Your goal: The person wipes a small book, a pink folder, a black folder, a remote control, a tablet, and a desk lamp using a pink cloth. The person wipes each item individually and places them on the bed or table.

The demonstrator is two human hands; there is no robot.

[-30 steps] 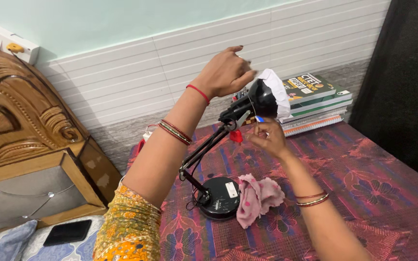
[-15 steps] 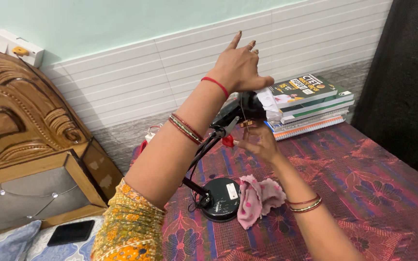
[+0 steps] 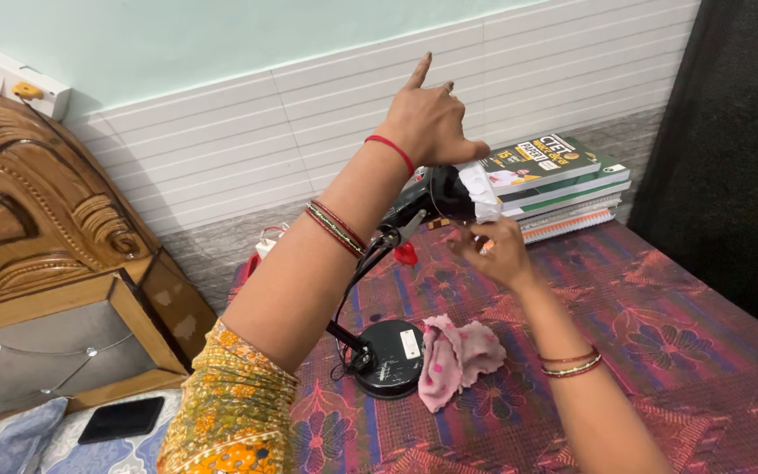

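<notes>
Setting: a home, most likely a bedroom. Evidence: carved wooden headboard [image 3: 19,202] far out past the left grip [image 3: 432,123]; below it, a patterned pillow [image 3: 10,443] with a dark phone [image 3: 122,420] on it. Under both grips, a bench [image 3: 660,316] draped in a red and purple floral cloth. Just beyond the right grip [image 3: 497,250], a stack of books [image 3: 563,180] against the wall. Behind, white panelled wall [image 3: 221,149] with a wall socket box [image 3: 17,83] at the upper far side.
</notes>
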